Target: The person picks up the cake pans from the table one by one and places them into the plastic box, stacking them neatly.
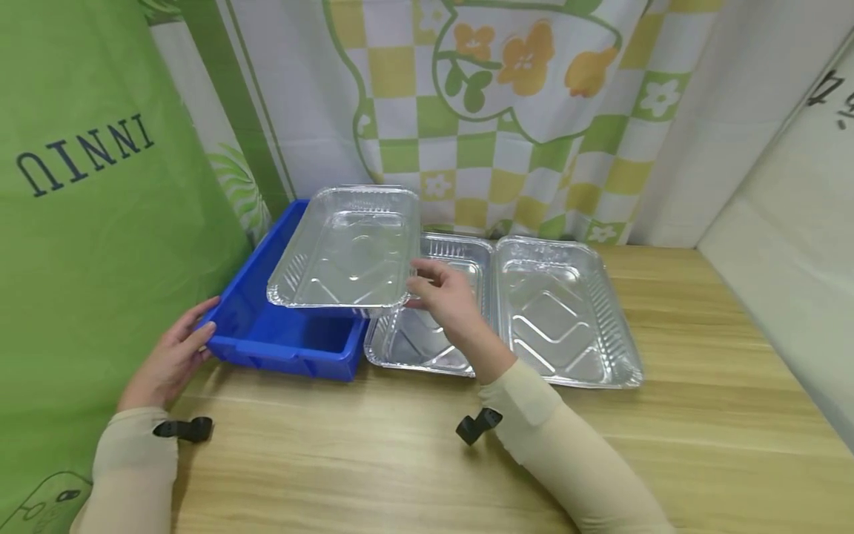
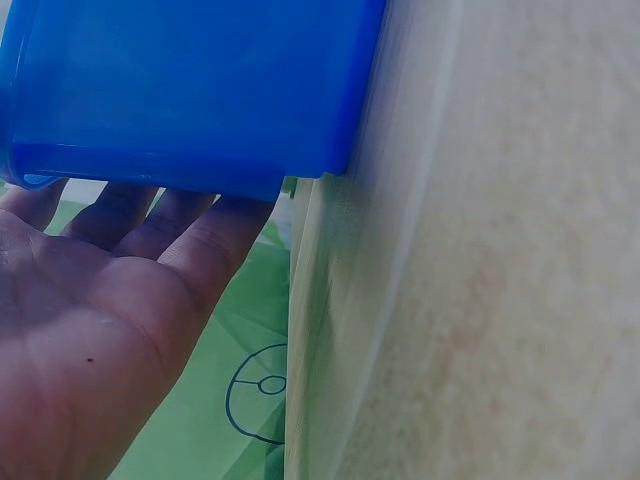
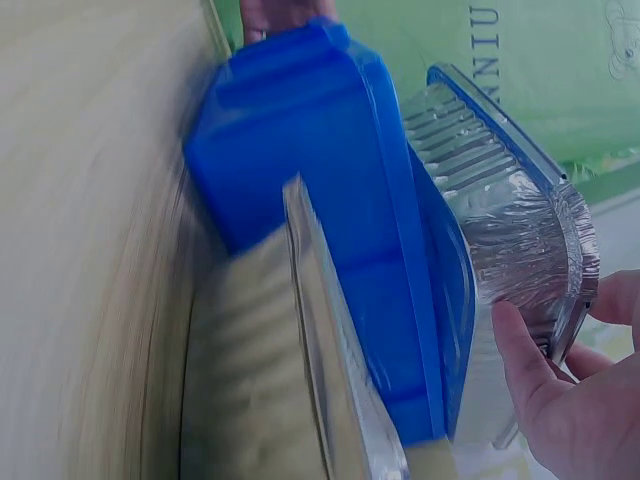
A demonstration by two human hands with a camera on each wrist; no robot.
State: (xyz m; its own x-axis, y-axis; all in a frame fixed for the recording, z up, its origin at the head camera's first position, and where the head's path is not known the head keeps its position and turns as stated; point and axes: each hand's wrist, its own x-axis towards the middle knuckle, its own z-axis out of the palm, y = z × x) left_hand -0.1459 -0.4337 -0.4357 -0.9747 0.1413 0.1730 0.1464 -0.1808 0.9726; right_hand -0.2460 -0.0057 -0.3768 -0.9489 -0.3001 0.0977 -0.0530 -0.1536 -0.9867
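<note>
My right hand (image 1: 443, 300) pinches the near right corner of a rectangular aluminium foil tray (image 1: 353, 256), thumb and fingers on its rim. This tray is raised and tilted over a deep blue plastic bin (image 1: 280, 363). In the right wrist view the foil tray (image 3: 515, 230) shows its crinkled side above the bin rim, beside the right hand (image 3: 585, 400). My left hand (image 1: 170, 356) grips the bin's near left corner. The left wrist view has the left hand's fingers (image 2: 215, 240) against the outside of the blue wall (image 2: 190, 90).
Two more foil trays lie side by side on the wooden table (image 1: 333, 452): a middle one (image 1: 427, 341), partly hidden by the right hand and raised tray, and a right one (image 1: 557, 319). A green cloth (image 1: 100, 222) hangs at left, a patterned curtain (image 1: 480, 170) behind.
</note>
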